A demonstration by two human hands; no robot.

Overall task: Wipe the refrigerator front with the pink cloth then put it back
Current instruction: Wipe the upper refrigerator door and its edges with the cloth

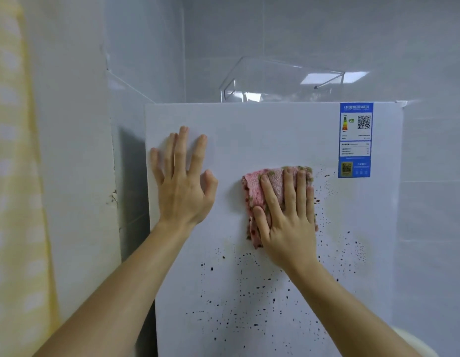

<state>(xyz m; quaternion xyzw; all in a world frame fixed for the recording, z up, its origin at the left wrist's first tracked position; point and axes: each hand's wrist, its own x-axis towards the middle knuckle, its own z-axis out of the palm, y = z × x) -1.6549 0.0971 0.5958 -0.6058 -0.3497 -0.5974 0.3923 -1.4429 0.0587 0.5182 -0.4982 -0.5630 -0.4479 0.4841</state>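
Observation:
The white refrigerator front (270,130) fills the middle of the head view, spattered with dark specks across its lower and right parts. My right hand (288,217) lies flat with straight fingers on the folded pink cloth (254,191), pressing it against the door. The cloth is stained greenish-brown along its edges, and my hand hides much of it. My left hand (183,181) rests spread on the door's upper left, holding nothing.
A blue energy label (355,140) is stuck at the door's top right. A clear plastic box (283,83) stands on top of the refrigerator. A white wall and a yellow patterned curtain (15,176) are close on the left; grey tiles lie behind.

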